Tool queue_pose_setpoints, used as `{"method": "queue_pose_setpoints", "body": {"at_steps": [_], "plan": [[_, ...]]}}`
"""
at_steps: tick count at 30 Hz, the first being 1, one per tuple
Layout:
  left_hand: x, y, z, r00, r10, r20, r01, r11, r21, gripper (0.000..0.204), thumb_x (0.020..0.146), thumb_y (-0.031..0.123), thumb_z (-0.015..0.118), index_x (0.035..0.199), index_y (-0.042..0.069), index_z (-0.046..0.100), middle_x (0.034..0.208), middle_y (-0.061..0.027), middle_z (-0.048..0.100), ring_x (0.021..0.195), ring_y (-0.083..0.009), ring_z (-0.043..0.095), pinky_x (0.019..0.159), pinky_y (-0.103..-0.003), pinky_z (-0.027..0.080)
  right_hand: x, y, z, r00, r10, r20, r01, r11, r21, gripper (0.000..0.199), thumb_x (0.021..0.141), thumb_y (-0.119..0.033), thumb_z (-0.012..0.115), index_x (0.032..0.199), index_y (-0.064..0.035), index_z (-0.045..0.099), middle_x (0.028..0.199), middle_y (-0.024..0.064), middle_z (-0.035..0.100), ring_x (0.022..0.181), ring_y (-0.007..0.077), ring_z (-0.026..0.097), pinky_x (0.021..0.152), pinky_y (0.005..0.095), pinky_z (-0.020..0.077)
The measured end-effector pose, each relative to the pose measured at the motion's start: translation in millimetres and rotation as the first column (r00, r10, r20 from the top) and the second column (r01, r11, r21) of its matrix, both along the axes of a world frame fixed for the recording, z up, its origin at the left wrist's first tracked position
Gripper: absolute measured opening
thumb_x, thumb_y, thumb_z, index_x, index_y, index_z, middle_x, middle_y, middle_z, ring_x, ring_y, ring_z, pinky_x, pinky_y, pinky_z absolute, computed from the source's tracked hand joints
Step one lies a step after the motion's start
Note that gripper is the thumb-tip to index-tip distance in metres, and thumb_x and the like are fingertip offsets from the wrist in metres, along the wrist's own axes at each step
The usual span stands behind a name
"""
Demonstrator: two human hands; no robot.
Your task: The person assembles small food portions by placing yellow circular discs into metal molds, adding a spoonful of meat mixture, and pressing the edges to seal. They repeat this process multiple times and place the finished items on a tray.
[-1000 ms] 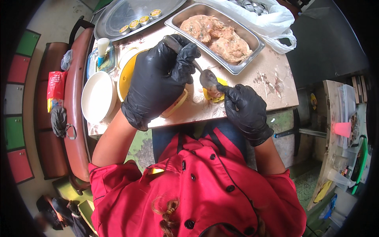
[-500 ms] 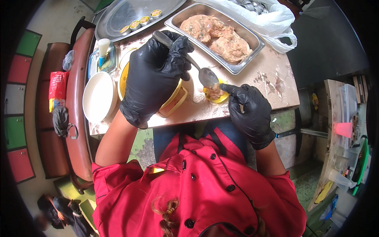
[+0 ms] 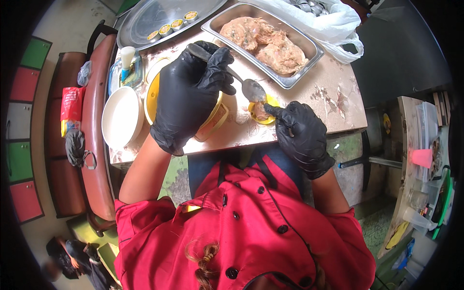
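Note:
My left hand (image 3: 193,87), in a black glove, is closed around the handle of a metal spoon (image 3: 253,90). Its bowl points down at a small round yellow wrapper or dish (image 3: 271,100) that holds a lump of ground meat (image 3: 261,111). My right hand (image 3: 304,137), gloved likewise, is just right of this yellow piece. Its index finger reaches out to the edge of the meat, the other fingers are partly curled, and no object shows in it. A yellow tub (image 3: 211,118) is partly hidden behind my left hand and wrist.
A steel tray (image 3: 309,72) of ground meat mixture stands beyond my hands. Farther left, a large round metal tray (image 3: 140,29) bears several small filled cups (image 3: 165,30). A white bowl (image 3: 122,117) is at left, a plastic bag (image 3: 338,29) of metal cups at far right.
The spoon's bowl has drawn up slightly off the meat, which now sits lower in the yellow piece. My right hand has shifted a little left and toward me.

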State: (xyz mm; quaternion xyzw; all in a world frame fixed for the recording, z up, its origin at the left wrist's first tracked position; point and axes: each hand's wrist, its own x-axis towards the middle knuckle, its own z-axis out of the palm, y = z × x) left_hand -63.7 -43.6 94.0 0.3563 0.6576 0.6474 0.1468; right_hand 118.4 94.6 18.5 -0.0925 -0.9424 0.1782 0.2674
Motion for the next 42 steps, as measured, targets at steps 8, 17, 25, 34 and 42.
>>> {"method": "queue_pose_setpoints", "body": {"at_steps": [8,17,25,34,42], "plan": [[-15.0,-2.3,19.0,0.993,0.116,0.01,-0.115,0.961,0.252,0.019,0.102,0.014,0.061,0.108,-0.003,0.066,0.087,-0.0099,0.071,0.069,-0.0153,0.069,0.059,-0.03,0.06,-1.2,0.1,4.2,0.994,-0.009,-0.105,-0.002,0.995,-0.097,0.033,0.083,0.003,0.065,0.111,-0.0121,0.073,0.078,0.0087,0.06,0.072,0.0272,0.06,0.063,0.039,0.0492],[-42.8,69.3,10.5,0.989,-0.027,0.144,0.05,0.986,-0.159,0.02,0.095,0.007,0.062,0.108,-0.008,0.061,0.095,-0.0136,0.07,0.082,-0.018,0.069,0.074,-0.03,0.057,-0.3,5.2,-4.5,0.986,-0.119,-0.119,0.033,0.83,-0.558,0.021,0.09,-0.003,0.066,0.11,-0.0064,0.07,0.1,0.0107,0.072,0.084,0.0241,0.068,0.073,0.0338,0.0534],[-9.6,22.6,20.7,0.522,-0.124,-0.844,-0.306,0.897,-0.32,0.032,0.094,0.02,0.067,0.12,0.001,0.064,0.104,-0.0133,0.069,0.094,-0.0293,0.069,0.082,-0.038,0.054,-0.1,9.1,-19.7,0.986,-0.162,-0.046,0.074,0.657,-0.75,0.018,0.093,-0.006,0.068,0.11,-0.0006,0.069,0.1,0.0077,0.072,0.084,0.0106,0.062,0.078,0.0281,0.0511],[87.4,-39.4,-57.7,0.994,-0.067,0.08,0.099,0.85,-0.517,0.017,0.098,0.016,0.056,0.104,0.001,0.061,0.089,-0.0246,0.065,0.083,-0.0413,0.066,0.074,-0.046,0.052,-20.3,-1.2,-28.7,0.981,-0.186,-0.047,0.058,0.522,-0.851,0.022,0.093,-0.005,0.069,0.114,-0.0005,0.067,0.103,0.0048,0.07,0.088,0.008,0.06,0.08,0.0257,0.0505],[75.2,-10.1,-92.8,0.981,0.14,-0.131,-0.178,0.921,-0.347,0.022,0.1,0.021,0.058,0.106,0.0,0.059,0.09,-0.0212,0.067,0.084,-0.0354,0.069,0.076,-0.041,0.053,-24.2,1.0,-32.6,0.973,-0.219,-0.075,0.033,0.452,-0.891,0.022,0.091,-0.002,0.069,0.113,-0.0006,0.066,0.101,0.0046,0.07,0.09,0.0085,0.061,0.08,0.0255,0.0512]]}}
